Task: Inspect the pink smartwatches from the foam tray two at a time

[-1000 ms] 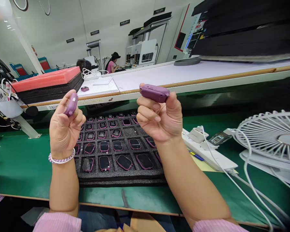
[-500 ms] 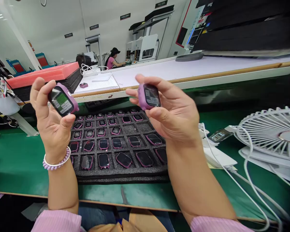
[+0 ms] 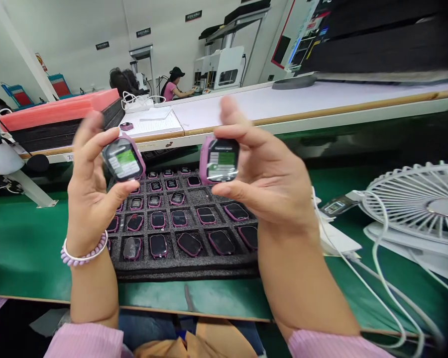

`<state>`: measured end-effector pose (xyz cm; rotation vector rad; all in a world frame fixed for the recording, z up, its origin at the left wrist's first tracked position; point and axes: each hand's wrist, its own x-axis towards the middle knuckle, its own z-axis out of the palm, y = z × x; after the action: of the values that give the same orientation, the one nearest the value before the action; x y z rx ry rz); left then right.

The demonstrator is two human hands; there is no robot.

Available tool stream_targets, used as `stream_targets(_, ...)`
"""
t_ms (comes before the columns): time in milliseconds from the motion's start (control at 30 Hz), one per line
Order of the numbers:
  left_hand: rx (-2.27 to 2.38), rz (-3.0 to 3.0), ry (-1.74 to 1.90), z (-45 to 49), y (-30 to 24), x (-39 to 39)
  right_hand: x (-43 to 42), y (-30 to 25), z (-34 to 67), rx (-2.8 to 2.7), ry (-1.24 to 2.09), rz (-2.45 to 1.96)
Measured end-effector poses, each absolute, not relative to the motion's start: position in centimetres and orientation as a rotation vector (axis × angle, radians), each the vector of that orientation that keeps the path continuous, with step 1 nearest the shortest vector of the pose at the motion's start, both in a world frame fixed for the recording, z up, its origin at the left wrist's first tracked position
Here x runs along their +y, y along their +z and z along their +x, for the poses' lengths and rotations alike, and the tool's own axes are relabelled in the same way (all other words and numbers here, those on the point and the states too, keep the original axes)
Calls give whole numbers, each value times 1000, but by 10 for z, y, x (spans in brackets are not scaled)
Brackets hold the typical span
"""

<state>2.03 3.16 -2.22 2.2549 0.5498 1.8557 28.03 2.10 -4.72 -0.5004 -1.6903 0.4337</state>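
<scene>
My left hand point(image 3: 93, 184) pinches a purple-framed smartwatch body point(image 3: 124, 160) between thumb and index finger. Its screen is lit, with white and green blocks. Another purple smartwatch body point(image 3: 221, 160), lit in a similar way, is gripped by the thumb and fingers of my right hand point(image 3: 272, 179). Both watches are held up with their screens facing me, apart from each other. Below them lies a dark grey foam tray point(image 3: 194, 266) with several purple watch bodies in its square pockets; some screens are dark, some show text. My hands hide part of the tray.
A white fan point(image 3: 425, 204) and white cables point(image 3: 381, 238) are at the right on the green bench point(image 3: 26, 248). Beyond the tray runs a raised shelf point(image 3: 224, 114) holding pink foam point(image 3: 59, 109), papers and one more watch. A person point(image 3: 173, 87) sits in the background.
Both watches have turned so that their screens face me more squarely. My left hand has moved right, bringing the two watches closer together. The right watch's screen now shows green and white blocks.
</scene>
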Motion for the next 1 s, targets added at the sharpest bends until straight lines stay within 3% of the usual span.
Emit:
stream_targets(133, 722, 1881, 1456, 33, -33, 44, 36, -62, 261, -1610, 807, -530)
stream_targets(267, 729, 1757, 1276, 43, -46, 61, 51, -76, 241, -1473, 1022, -540)
stream_targets(1000, 719, 1622, 1274, 56, -46, 57, 52, -72, 244, -1392, 1022, -598)
